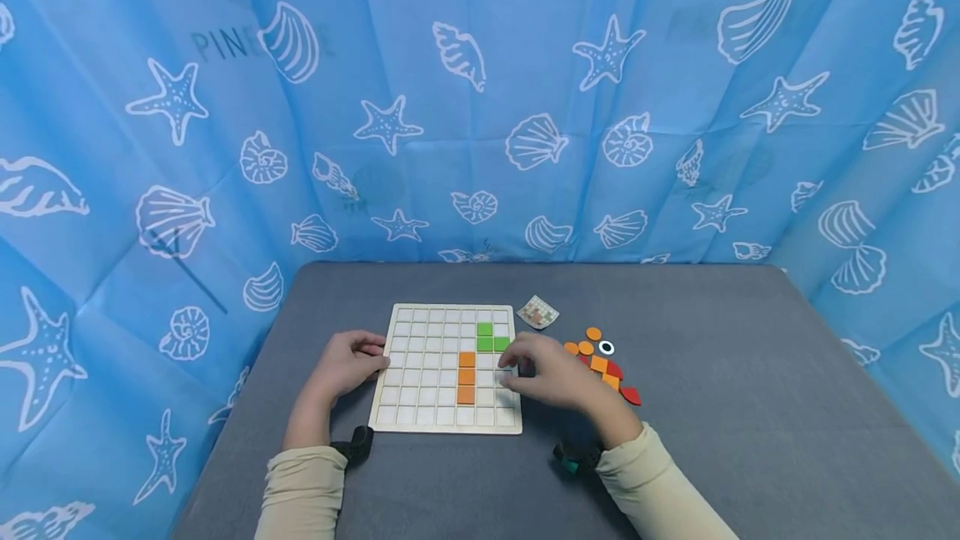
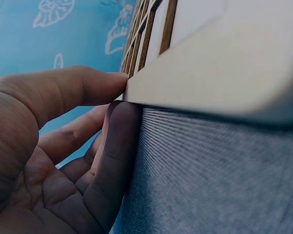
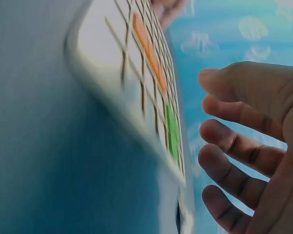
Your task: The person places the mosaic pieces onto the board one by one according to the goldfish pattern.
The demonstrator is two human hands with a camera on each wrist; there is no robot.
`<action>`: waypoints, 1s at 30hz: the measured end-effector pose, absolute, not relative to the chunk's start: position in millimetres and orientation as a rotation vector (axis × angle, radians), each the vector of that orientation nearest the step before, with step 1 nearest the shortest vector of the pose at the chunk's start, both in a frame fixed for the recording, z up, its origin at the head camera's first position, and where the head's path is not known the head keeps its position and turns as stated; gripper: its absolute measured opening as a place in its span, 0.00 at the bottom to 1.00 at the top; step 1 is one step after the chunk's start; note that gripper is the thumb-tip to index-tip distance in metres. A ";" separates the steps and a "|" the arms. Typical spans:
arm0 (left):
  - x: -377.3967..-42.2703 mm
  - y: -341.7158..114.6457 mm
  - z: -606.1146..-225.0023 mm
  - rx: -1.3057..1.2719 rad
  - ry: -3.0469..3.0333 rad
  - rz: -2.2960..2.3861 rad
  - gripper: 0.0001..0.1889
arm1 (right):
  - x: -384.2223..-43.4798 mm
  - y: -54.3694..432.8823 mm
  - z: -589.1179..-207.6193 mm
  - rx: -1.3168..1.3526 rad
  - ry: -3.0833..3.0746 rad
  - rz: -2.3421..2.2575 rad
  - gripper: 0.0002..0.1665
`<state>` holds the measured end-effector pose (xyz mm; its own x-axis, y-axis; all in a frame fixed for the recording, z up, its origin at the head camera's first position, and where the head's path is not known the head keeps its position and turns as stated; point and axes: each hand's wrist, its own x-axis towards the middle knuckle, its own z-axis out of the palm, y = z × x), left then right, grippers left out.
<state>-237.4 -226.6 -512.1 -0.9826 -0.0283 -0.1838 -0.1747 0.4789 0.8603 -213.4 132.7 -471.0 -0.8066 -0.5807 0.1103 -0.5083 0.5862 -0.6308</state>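
Observation:
A light wooden grid board (image 1: 425, 416) with white cells lies on the table. Its left edge is pinched by my left hand (image 1: 337, 369); in the left wrist view the thumb (image 2: 105, 87) is at the rim with a finger below it. Three orange squares (image 1: 467, 377) stand in a column on the board, and three green squares (image 1: 485, 344) sit towards its upper right. My right hand (image 1: 551, 369) hovers by the board's right edge, fingers loosely bent. In the right wrist view nothing shows between its thumb and fingertips (image 3: 215, 156).
Right of the board lie orange discs (image 1: 586, 348), a black-and-white eye disc (image 1: 607, 347), loose orange squares (image 1: 598, 364) and red pieces (image 1: 631, 396), partly behind my right hand. A small pattern card (image 1: 537, 312) rests near the upper right corner. A blue curtain (image 1: 480, 107) hangs behind the grey table (image 1: 712, 407).

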 end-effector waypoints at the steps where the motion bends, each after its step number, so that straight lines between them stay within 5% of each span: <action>1: -237.7 -226.3 -512.3 -0.176 2.576 1.522 0.19 | -212.7 142.4 -470.4 -0.903 2.725 -1.018 0.08; 15: -237.2 -226.7 -508.8 -0.168 2.572 1.525 0.20 | -185.8 263.4 -472.6 -0.547 2.905 -0.999 0.08; 30: -236.1 -226.7 -510.6 -0.183 2.566 1.529 0.19 | -170.3 290.7 -487.0 -0.383 2.872 -0.847 0.11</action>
<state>-236.1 -226.7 -510.6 -0.9815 -0.0282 -0.1895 -0.1801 0.4736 0.8621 -170.3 290.7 -487.0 -0.9603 -0.2752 -0.0459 -0.2063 0.8111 -0.5474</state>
